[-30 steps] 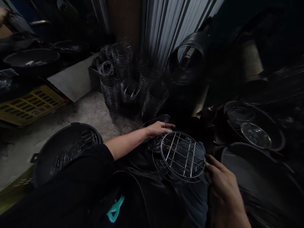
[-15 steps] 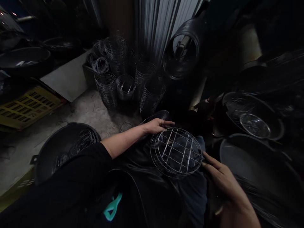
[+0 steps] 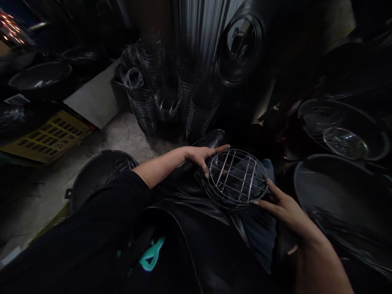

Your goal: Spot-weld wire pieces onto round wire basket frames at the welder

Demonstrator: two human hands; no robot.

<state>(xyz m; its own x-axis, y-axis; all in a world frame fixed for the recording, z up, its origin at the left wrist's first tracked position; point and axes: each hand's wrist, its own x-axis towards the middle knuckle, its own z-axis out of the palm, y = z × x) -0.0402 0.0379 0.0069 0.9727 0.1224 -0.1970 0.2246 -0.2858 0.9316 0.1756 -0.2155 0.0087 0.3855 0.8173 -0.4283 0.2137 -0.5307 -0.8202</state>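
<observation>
A round wire rack [image 3: 234, 176] with a grid of crossing bars lies over my lap, a second wire ring showing just below it. My left hand [image 3: 200, 157] grips its left rim, thumb down the near side and index finger along the far edge. At the opposite rim, my right hand [image 3: 283, 206] has its thumb under the near edge and its fingers at the right side, partly hidden. Dark apron [image 3: 196, 228] and blue trousers [image 3: 260, 232] are beneath the rack.
Stacks of wire rings [image 3: 142, 110] stand on the floor ahead. Right of me are a large dark basin [image 3: 315, 179] and another basin [image 3: 306, 108] holding wire pieces. A dark tub [image 3: 82, 175] and a yellow crate [image 3: 55, 134] are left. Sparks [image 3: 12, 28] glow far left.
My left thumb has come down over the rack's left rim. My right thumb has spread along the near edge. The view has shifted, and sparks have appeared at far left.
</observation>
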